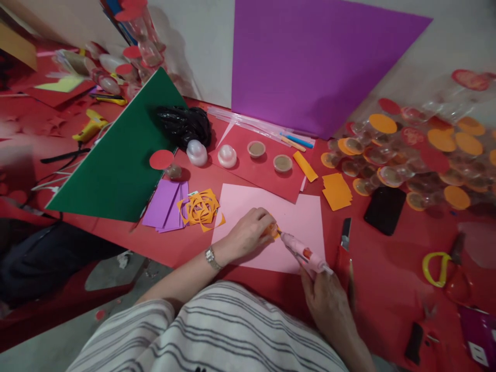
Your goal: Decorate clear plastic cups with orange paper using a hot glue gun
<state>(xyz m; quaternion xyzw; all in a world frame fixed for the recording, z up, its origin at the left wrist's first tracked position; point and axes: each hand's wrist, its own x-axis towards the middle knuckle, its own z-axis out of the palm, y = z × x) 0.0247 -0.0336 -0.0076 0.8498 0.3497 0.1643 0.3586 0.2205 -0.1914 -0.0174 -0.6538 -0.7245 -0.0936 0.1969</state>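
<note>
My right hand (329,299) is wrapped round the grip of a pink hot glue gun (296,244), its nozzle pointing left. The nozzle tip meets, or nearly meets, a small orange piece (276,231) with something clear on it. My left hand (250,232) pinches that piece against a pink sheet (310,222); its fingers partly hide the piece. Left of this hand lie curled orange paper scraps (201,207) and a stack of purple paper rectangles (166,204). Beyond the pink sheet, a red sheet (267,175) carries two sand-filled cups (256,150) and clear plastic cups (227,156).
A green board (124,165) leans at the left beside a black plastic bag (186,126). On the right are orange paper pieces (336,191), a black phone (385,210), a utility knife (344,237), scissors (437,268) and many clear hourglass shapes (387,175). A yellow glue gun (91,125) lies far left.
</note>
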